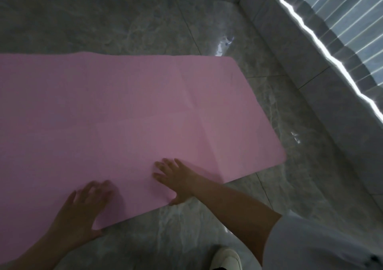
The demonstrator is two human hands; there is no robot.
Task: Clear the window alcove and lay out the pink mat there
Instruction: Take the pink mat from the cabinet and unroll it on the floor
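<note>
Our left hand (87, 203) and right hand (176, 178) press flat, fingers spread, gripping nothing, on the pink mat's (124, 108) near edge; its long axis runs leftward.

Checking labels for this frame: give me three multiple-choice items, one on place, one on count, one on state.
1. Where does the flat pink foam mat lie?
A. on the grey marble-patterned floor tiles
B. rolled against the wall
C. on a table

2. How many hands touch it?
A. none
B. one
C. two

3. What state is it in?
A. rolled
B. spread flat, creased
C. folded double

Answers: 1 A, tiles show on all visible sides of it; 2 C, left hand and right hand both press its near edge; 3 B, fold lines cross its flat surface.
</note>
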